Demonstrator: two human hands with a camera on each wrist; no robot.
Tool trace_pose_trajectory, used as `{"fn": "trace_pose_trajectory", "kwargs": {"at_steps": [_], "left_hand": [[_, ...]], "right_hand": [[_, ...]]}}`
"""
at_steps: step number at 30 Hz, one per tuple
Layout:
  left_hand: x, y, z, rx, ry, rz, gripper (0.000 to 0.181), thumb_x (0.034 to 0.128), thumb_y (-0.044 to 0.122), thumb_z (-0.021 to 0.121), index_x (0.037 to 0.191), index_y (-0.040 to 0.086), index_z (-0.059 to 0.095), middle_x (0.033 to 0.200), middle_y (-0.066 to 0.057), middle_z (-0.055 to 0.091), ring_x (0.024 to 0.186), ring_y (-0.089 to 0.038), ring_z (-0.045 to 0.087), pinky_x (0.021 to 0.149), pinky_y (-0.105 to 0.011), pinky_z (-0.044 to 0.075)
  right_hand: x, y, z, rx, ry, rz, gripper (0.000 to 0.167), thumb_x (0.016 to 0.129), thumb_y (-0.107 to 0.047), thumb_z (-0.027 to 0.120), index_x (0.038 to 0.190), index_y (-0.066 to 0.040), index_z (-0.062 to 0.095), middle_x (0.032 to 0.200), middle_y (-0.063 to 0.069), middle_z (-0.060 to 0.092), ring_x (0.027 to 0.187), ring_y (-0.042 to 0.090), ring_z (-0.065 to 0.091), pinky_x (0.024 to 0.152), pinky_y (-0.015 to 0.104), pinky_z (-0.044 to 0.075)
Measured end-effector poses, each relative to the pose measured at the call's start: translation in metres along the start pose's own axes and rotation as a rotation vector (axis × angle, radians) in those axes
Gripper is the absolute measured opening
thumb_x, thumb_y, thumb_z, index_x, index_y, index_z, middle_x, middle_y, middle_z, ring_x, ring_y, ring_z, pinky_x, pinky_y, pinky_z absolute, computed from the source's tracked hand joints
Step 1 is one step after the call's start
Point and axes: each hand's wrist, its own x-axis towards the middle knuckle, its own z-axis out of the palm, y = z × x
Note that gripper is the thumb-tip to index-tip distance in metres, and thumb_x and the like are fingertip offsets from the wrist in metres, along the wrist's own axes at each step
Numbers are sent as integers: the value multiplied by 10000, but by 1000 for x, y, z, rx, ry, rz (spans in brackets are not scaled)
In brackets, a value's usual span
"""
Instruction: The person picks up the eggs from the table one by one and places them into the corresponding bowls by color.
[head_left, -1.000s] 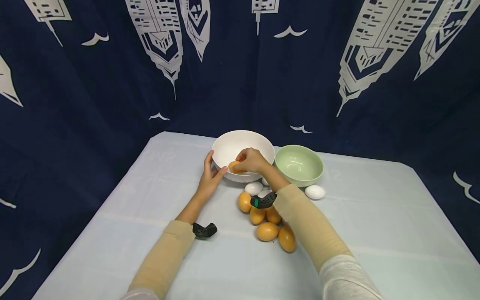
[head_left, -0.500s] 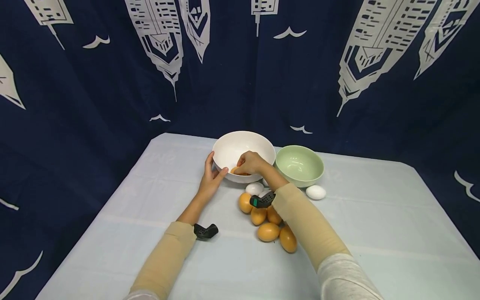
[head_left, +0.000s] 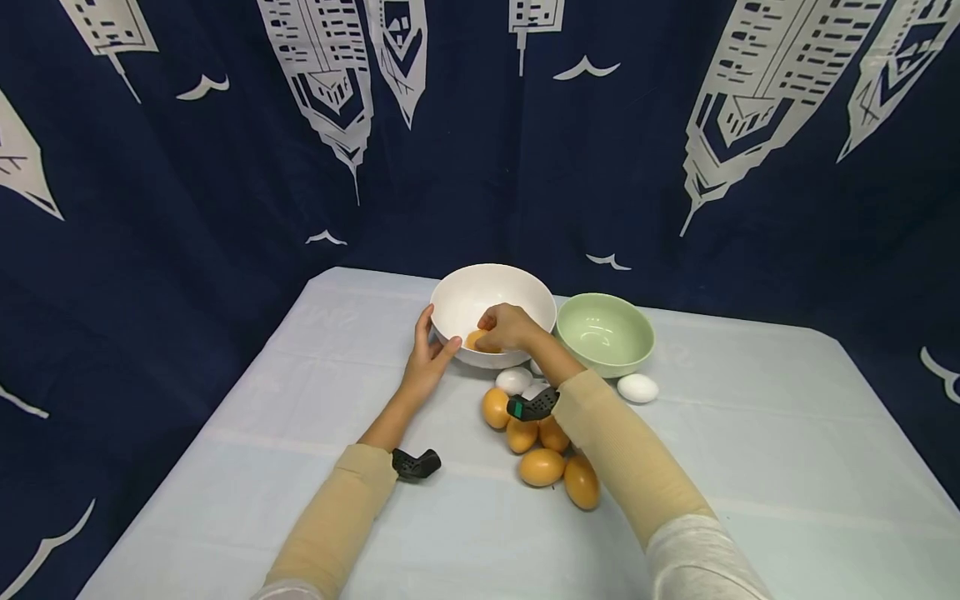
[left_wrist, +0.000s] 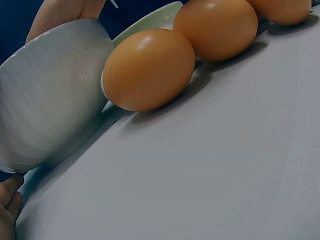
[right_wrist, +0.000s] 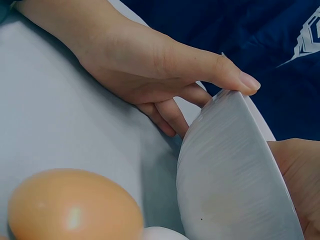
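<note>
The white bowl (head_left: 452, 302) stands at the far side of the table, in the middle of the head view. My left hand (head_left: 424, 363) holds its near left side; in the right wrist view the thumb lies on the rim and the other fingers sit against the outer wall. Inside the bowl my right hand (head_left: 513, 327) has its fingers around a brown egg (head_left: 473, 339), low near the front wall. The bowl's wall (left_wrist: 55, 95) hides that egg and the fingertips in both wrist views.
Several brown eggs (head_left: 542, 467) and white eggs (head_left: 513, 381) lie in front of the bowl, partly under the right forearm. A light green bowl (head_left: 604, 332) stands right of the white one, with a white egg (head_left: 637, 388) before it. A dark blue patterned curtain (head_left: 480, 167) hangs behind.
Within the white bowl, the right hand and the egg have shifted slightly down and right. The left hand keeps its place on the bowl. The whole head view has drifted a little.
</note>
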Motion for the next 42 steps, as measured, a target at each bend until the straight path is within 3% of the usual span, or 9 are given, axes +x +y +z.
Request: {"fn": "trace_pose_trajectory", "kwargs": {"at_steps": [6,13,17,19,22,26,29,35,42], "left_hand": [[0,5,-1,-8,-30,-16,774,996,218,582,1569,193,61,1615,-146,22,1361,-400,354,1085,-429,372],[-10,36,-2,-1,-45,4,763,994,138,572,1547,34,57,1590,-250,37,1343,-467,347,1089,-448,365],[-12,40,-2,4,-33,0,755,994,124,567,1542,22,59,1590,-253,34,1340,-480,342,1090,-459,362],[-11,38,-2,-8,-31,-8,756,993,131,570,1547,42,64,1594,-241,27,1347,-475,334,1097,-465,351],[-7,21,-3,-13,-16,3,761,993,170,582,1560,121,77,1606,-194,25,1360,-445,330,1103,-457,344],[-3,10,-2,11,-13,13,766,997,217,582,1564,146,73,1608,-185,22,1365,-440,325,1102,-443,348],[-3,10,-1,22,-20,1,772,1000,217,574,1566,131,57,1605,-193,12,1368,-448,312,1104,-451,343],[0,3,-1,18,-9,5,754,1000,254,578,1566,231,80,1611,-148,33,1371,-415,326,1087,-452,366],[-1,3,0,23,8,-1,749,994,217,589,1560,226,99,1610,-164,51,1353,-416,358,1084,-446,373]], "right_hand": [[-3,-1,-1,5,61,-9,419,827,-179,760,1192,-6,649,1247,141,628,1146,285,565,1001,373,445],[-11,0,-8,34,118,-50,430,836,-185,763,1208,-5,646,1274,147,615,1153,304,557,982,388,458],[-18,4,-14,71,122,-70,453,821,-178,769,1215,4,639,1270,166,611,1165,326,554,977,402,465],[-22,6,-17,98,126,-81,455,817,-170,770,1215,7,638,1261,173,612,1164,331,555,976,409,465],[-28,9,-21,140,138,-105,457,814,-152,770,1213,23,633,1241,182,620,1158,340,561,981,417,466],[-40,15,-25,191,155,-123,447,826,-128,755,1217,41,620,1232,186,624,1150,335,570,985,434,461],[-51,20,-27,235,165,-125,453,832,-128,748,1225,49,610,1244,196,614,1151,328,572,986,441,461],[-71,27,-34,321,200,-117,450,838,-128,742,1226,54,604,1250,224,596,1150,333,573,958,440,491],[-91,38,-39,332,212,-93,439,854,-136,731,1226,55,599,1228,221,607,1125,316,583,903,389,528]]}}
